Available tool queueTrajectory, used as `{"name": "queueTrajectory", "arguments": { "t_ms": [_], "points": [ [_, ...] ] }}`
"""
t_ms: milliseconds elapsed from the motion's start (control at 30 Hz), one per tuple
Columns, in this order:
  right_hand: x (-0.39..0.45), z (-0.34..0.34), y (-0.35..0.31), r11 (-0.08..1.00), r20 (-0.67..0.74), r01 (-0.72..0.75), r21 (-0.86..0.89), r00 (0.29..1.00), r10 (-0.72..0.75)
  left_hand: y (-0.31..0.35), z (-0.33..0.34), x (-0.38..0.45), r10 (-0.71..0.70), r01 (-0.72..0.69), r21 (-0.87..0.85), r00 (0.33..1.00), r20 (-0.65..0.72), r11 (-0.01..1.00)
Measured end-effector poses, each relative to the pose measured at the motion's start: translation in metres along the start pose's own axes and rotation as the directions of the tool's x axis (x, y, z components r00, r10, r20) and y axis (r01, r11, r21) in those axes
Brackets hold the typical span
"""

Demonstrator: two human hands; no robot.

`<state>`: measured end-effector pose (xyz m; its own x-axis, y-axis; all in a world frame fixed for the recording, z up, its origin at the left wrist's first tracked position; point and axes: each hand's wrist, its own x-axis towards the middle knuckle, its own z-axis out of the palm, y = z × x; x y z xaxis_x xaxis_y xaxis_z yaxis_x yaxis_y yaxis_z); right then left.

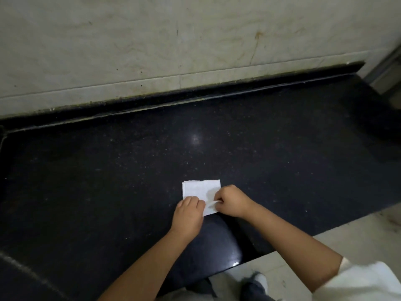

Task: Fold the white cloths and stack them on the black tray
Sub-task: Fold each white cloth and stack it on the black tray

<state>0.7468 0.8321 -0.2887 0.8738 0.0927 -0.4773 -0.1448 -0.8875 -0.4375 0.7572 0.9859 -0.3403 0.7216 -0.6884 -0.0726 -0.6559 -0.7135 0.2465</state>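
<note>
Dark counter [130,170]: white cloth [199,190] flat, both hands prob. pinching near edge.

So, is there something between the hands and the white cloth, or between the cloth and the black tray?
Nothing separates them: the left hand rests on the white cloth and the right hand pinches its near edge on the dark counter. The black tray is not in view, so that path cannot be judged.

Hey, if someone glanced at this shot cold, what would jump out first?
The small white cloth, bright against the dark speckled countertop, near its front edge. Both hands meet on its near side: the left hand rests on the lower left corner, and the right hand pinches a lifted edge. Behind runs a stained pale wall.
</note>
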Motion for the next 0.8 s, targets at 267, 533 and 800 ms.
{"name": "queueTrajectory", "arguments": {
  "t_ms": [267,533,800],
  "points": [
    [-0.127,-0.077,0.126,0.808,-0.034,-0.134,0.574,0.982,0.188,0.112,-0.049,0.075,0.415,-0.415,-0.003,0.910,-0.017,0.910],
    [-0.303,-0.088,0.298,0.854,-0.433,-0.144,0.499,0.813,0.390,0.372,-0.039,0.154,0.509,-0.470,-0.197,0.816,0.274,0.860],
    [-0.408,-0.121,0.437,0.876,-0.494,-0.443,0.189,0.728,0.475,0.549,-0.030,0.227,0.729,-0.768,-0.031,0.593,0.341,0.639]
  ]
}}
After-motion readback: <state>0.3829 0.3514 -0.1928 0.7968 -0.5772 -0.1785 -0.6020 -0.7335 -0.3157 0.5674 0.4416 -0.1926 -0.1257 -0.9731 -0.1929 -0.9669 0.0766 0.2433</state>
